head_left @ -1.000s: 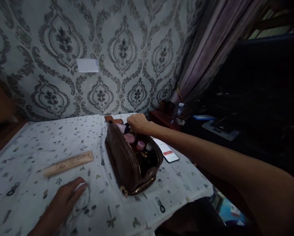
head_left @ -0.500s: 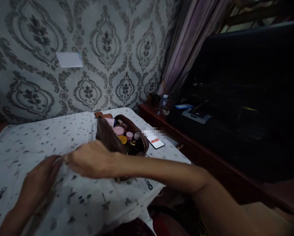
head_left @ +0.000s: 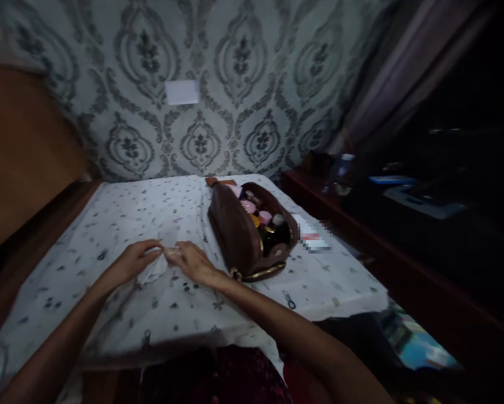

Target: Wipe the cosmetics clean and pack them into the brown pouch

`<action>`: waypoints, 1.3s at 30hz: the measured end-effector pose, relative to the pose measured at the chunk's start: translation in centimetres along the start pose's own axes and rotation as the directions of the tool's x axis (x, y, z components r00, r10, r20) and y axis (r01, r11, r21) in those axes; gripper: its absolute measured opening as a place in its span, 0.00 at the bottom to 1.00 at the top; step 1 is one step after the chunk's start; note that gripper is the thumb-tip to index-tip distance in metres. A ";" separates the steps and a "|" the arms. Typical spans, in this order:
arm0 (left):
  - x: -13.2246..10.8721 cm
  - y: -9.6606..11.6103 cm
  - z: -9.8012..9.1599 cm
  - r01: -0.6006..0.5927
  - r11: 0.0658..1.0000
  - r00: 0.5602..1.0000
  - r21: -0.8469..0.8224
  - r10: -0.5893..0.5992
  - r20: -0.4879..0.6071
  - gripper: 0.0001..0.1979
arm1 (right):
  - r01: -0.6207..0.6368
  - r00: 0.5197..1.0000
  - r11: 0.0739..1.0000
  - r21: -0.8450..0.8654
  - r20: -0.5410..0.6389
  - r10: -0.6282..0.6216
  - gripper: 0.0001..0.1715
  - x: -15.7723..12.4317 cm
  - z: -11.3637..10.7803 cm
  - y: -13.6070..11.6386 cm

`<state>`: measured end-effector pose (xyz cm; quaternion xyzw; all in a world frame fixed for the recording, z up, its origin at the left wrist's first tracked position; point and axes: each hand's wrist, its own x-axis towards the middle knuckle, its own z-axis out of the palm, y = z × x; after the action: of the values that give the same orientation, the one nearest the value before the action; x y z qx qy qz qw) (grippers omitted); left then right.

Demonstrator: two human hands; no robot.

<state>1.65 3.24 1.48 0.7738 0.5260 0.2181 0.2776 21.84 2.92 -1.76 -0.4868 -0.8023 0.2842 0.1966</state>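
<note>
My left hand (head_left: 136,261) and my right hand (head_left: 191,261) meet over the middle of the table, fingertips pinched close together. Between them is a bunched bit of white cloth (head_left: 154,270); whether it is a fold of the patterned tablecloth (head_left: 138,205) or a separate piece, I cannot tell. Just right of my right hand stands a brown zip bag (head_left: 235,227), unzipped at the top. Inside it show a pink-lidded jar (head_left: 248,207), a smaller pink cap (head_left: 265,216), a grey cap (head_left: 278,221) and something yellow (head_left: 255,220).
A phone (head_left: 315,238), partly blurred out, lies right of the bag. Behind the bag is a brown flat item (head_left: 220,182). A dark red ledge (head_left: 296,182) with a bottle (head_left: 344,164) runs along the right. A wooden panel (head_left: 24,157) rises at the left, and patterned wallpaper (head_left: 199,137) backs the table.
My view has swung left and back, so the bag appears further right. Both hands still pinch together, now further from my body over the table and beside the bag's left side.
</note>
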 end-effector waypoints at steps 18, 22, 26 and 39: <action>-2.9 -2.5 0.0 0.167 0.959 0.828 0.229 -0.011 -0.560 0.11 | 0.127 0.983 0.991 0.035 -0.137 -0.121 0.16 -1.7 1.5 2.2; -1.9 -0.5 2.6 0.033 0.953 0.861 0.301 0.126 -0.493 0.12 | 0.146 0.976 0.988 0.047 -0.171 -0.136 0.15 -0.1 2.6 1.2; -1.4 0.7 5.6 -0.068 0.886 0.915 0.459 0.238 -0.325 0.15 | 0.152 0.969 0.987 0.059 -0.207 -0.137 0.15 1.1 3.9 1.5; -1.0 -5.1 2.1 0.191 0.837 0.883 0.514 0.082 -0.462 0.16 | 0.196 0.959 0.970 0.144 -0.233 -0.159 0.11 0.7 4.1 2.2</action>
<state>-0.87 3.31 -3.51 0.7291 0.6392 0.2303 -0.0823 20.63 3.28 -6.28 -0.4231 -0.7897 0.2752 0.3487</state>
